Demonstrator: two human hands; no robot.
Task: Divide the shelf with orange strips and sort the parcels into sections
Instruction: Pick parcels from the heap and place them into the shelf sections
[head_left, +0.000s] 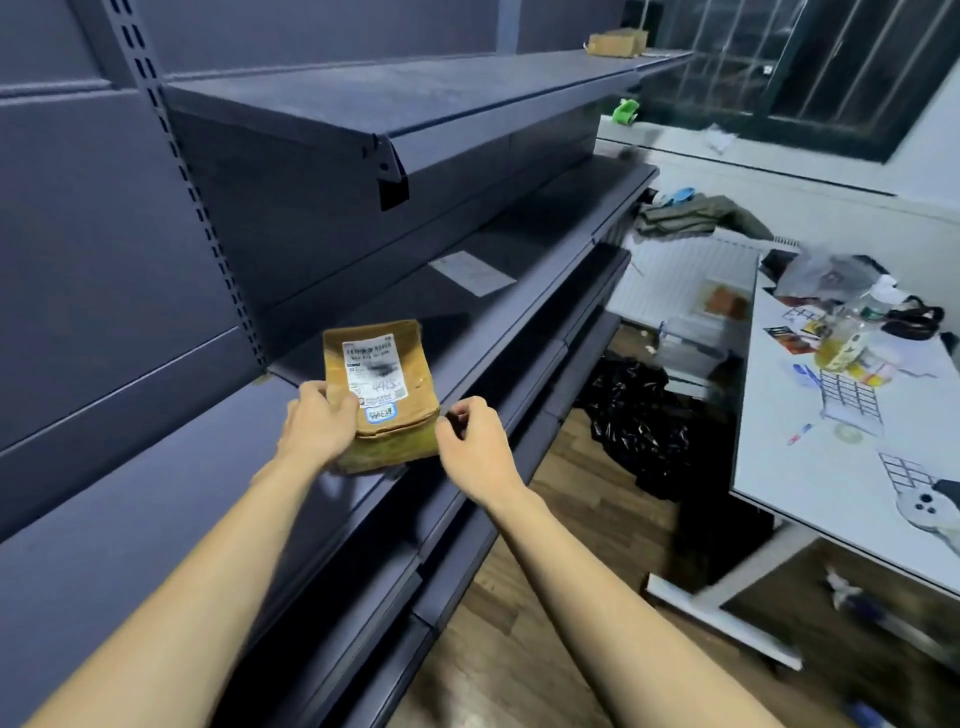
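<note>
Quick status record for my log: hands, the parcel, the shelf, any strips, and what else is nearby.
left hand: grips the left side of the parcel
right hand: at the parcel's right corner, fingers curled; contact unclear
parcel: brown cardboard, white label on top, at the front edge of the middle shelf
orange strips: none in view
other items on shelving: flat white parcel further along the same shelf; cardboard box at the far end of the top shelf
table: to the right, cluttered

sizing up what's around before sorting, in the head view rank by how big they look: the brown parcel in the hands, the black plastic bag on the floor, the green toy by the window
1. black plastic bag
2. brown parcel, though nearness to the camera inflates it, so these two are unsure
3. green toy, smallest, but also farthest away
</note>
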